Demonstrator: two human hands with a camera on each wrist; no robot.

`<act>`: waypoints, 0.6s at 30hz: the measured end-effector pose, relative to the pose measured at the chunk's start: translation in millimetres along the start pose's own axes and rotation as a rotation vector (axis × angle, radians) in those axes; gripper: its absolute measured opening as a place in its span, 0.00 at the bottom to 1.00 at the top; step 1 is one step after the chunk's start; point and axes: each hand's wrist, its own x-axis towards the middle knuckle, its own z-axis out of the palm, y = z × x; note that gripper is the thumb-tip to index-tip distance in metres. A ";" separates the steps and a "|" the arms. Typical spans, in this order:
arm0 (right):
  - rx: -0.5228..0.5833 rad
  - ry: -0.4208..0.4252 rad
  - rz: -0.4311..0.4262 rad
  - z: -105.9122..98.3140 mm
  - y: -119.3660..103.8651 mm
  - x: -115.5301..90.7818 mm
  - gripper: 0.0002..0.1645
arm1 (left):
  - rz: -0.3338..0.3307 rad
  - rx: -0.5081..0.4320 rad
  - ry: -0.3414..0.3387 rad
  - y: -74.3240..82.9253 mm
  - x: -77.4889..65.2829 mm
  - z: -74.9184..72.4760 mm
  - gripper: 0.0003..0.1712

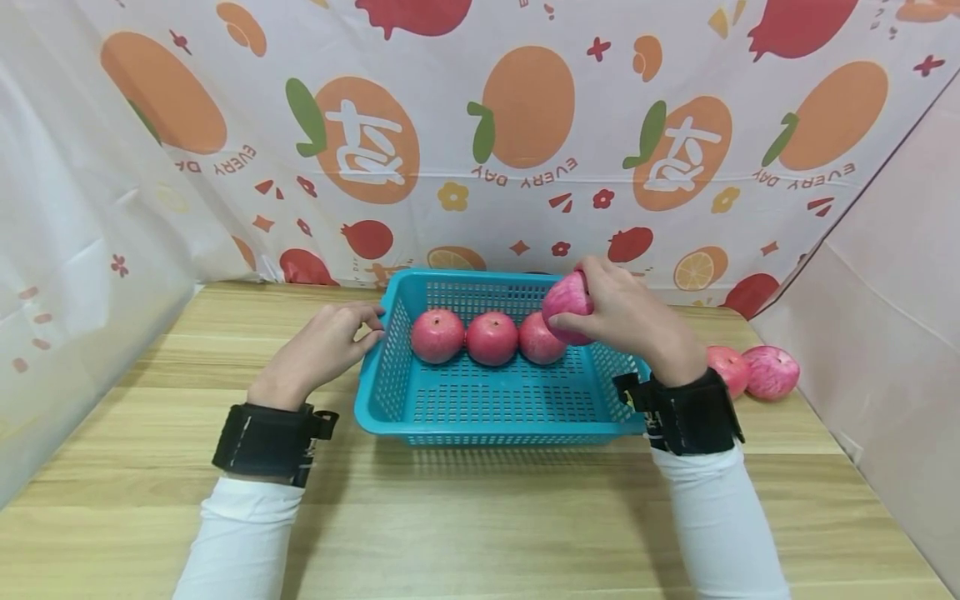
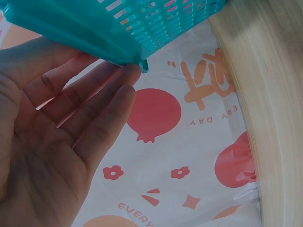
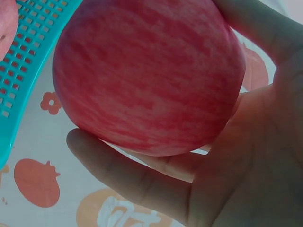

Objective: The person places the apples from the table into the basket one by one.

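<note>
In the head view a red-pink apple (image 1: 567,302) is gripped by my right hand (image 1: 626,310) over the right part of a blue plastic basket (image 1: 495,428). The right wrist view shows fingers and thumb around that apple (image 3: 149,78). Inside the basket a row of red apples, a left one (image 1: 437,336), a middle one (image 1: 492,338) and a right one (image 1: 542,340), runs across the back half; the held apple partly covers the right one. My left hand (image 1: 327,346) touches the basket's left rim, its fairly straight fingers (image 2: 106,120) along the outer edge in the left wrist view.
Two more apples lie on the table right of the basket: a pale-streaked one (image 1: 772,372) and a red one (image 1: 727,369) partly behind my right wrist. The wooden table (image 1: 480,525) meets a fruit-printed cloth (image 1: 450,225) at the back. A pale wall (image 1: 892,333) rises at the right.
</note>
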 end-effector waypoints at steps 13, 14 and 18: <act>-0.027 -0.027 -0.045 7.6 -12.7 9.2 0.38 | -0.021 0.008 -0.015 1.4 -1.3 -1.2 0.06; -0.026 -0.031 -0.045 7.7 -13.4 9.5 0.38 | -0.022 0.004 -0.017 1.7 -0.7 -1.0 0.07; -0.032 -0.051 -0.055 7.8 -17.6 11.1 0.38 | -0.029 -0.003 -0.021 1.9 0.0 -0.6 0.07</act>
